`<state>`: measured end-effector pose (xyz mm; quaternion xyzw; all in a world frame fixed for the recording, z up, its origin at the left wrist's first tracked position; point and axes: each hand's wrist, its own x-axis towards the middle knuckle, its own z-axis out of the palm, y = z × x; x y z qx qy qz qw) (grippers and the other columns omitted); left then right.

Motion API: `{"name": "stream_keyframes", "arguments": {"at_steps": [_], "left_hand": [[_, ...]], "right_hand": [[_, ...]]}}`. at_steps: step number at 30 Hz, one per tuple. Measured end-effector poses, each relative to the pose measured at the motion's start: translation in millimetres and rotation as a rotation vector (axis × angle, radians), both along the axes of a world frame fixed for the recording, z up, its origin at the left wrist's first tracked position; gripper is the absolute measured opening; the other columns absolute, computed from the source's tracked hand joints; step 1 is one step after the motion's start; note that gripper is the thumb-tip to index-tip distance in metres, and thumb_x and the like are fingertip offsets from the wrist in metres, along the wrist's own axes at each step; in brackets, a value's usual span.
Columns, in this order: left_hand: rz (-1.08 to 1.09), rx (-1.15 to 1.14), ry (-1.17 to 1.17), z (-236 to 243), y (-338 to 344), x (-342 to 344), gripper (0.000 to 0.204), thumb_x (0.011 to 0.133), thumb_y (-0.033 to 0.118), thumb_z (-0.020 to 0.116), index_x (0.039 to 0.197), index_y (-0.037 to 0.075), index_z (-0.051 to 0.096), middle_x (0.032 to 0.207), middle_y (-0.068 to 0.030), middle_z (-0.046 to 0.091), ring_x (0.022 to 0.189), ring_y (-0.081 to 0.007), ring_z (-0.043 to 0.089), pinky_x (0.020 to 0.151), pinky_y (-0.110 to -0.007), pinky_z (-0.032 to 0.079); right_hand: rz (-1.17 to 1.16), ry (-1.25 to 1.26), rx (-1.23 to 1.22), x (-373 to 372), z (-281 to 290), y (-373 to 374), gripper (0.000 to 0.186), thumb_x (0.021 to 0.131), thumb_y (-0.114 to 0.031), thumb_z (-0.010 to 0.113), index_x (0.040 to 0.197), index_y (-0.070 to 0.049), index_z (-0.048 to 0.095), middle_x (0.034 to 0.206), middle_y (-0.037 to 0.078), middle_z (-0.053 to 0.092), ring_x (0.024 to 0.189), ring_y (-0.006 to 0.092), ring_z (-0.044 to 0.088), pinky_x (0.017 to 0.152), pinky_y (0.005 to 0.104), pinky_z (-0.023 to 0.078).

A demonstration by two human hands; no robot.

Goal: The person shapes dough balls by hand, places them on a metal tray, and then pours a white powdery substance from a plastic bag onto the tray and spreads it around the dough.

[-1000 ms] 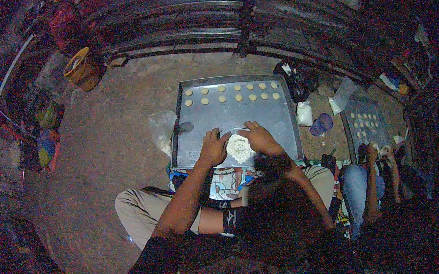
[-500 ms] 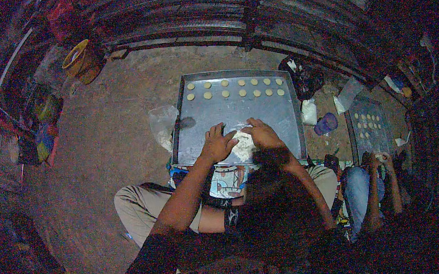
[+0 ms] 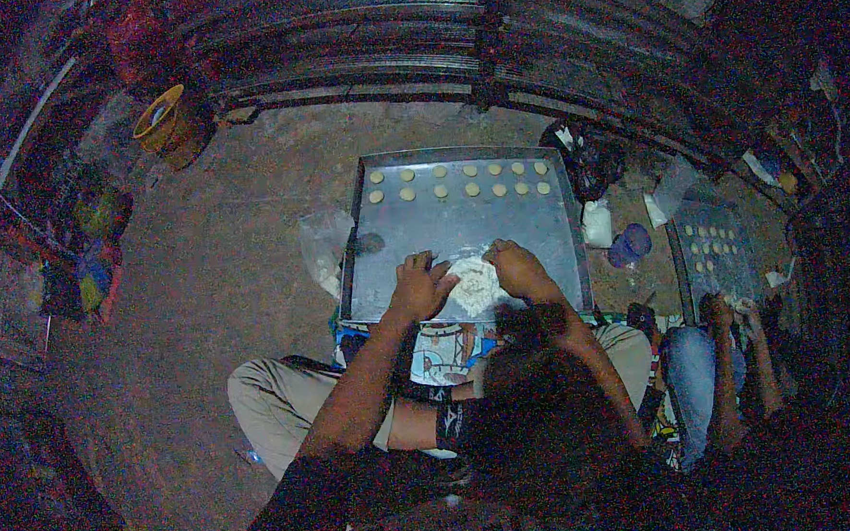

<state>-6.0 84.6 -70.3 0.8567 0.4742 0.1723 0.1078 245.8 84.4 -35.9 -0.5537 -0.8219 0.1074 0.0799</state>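
A wide metal tray (image 3: 413, 218) with raised sides lies in front of my crossed legs. Two rows of small round dough pieces (image 3: 472, 190) run along its far side. Near the tray's front edge is a pile of white flour (image 3: 474, 284). My left hand (image 3: 420, 285) rests at the pile's left side, fingers apart and thumb toward the flour. On the other side, my right hand (image 3: 523, 272) has its fingers curled in at the flour's edge; whatever may be in them is hidden. A dark shadow covers part of the right wrist.
A clear plastic bag (image 3: 325, 247) lies left of the tray. To the right are a white bag (image 3: 597, 224), a purple cup (image 3: 630, 245) and a black bag (image 3: 587, 156). Beyond them a co-worker's hands (image 3: 735, 309) are over another tray (image 3: 733, 273) of dough rounds. A yellow bucket (image 3: 173, 134) stands far left.
My right hand's fingers have drawn in and curled; the left hand stays by the flour. The whole view has shifted slightly, so the tray appears a little lower.
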Motion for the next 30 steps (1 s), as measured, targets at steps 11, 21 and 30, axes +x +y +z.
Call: {"name": "stream_keyframes", "arguments": {"at_steps": [11, 21, 30], "left_hand": [[0.001, -0.002, 0.027, 9, 0, 24, 0.053, 0.099, 0.054, 0.045, 0.132, 0.017, 0.064, 0.141, -0.0245, 0.048, 0.127, -0.0404, 0.044, 0.104, -0.056, 0.035], [-0.016, -0.035, 0.055, 13, 0, 20, 0.053, 0.099, 0.056, 0.043, 0.131, 0.02, 0.066, 0.142, -0.023, 0.048, 0.128, -0.0398, 0.044, 0.104, -0.055, 0.036], [0.003, -0.063, 0.091, 20, -6, 16, 0.053, 0.1, 0.054, 0.043, 0.13, 0.017, 0.066, 0.141, -0.0218, 0.05, 0.127, -0.0393, 0.046, 0.103, -0.055, 0.037]], "right_hand": [[0.105, 0.051, 0.038, -15, -3, 8, 0.038, 0.09, -0.013, 0.054, 0.127, -0.011, 0.064, 0.122, 0.017, 0.061, 0.116, 0.0371, 0.058, 0.099, 0.0485, 0.048], [0.098, 0.043, -0.111, -11, 14, 4, 0.029, 0.09, -0.017, 0.057, 0.115, -0.008, 0.069, 0.115, 0.017, 0.063, 0.113, 0.0371, 0.059, 0.096, 0.0473, 0.049], [-0.017, 0.106, -0.095, -2, -18, 4, 0.026, 0.086, -0.002, 0.053, 0.103, -0.003, 0.072, 0.11, 0.023, 0.064, 0.107, 0.0389, 0.062, 0.094, 0.0436, 0.051]]}}
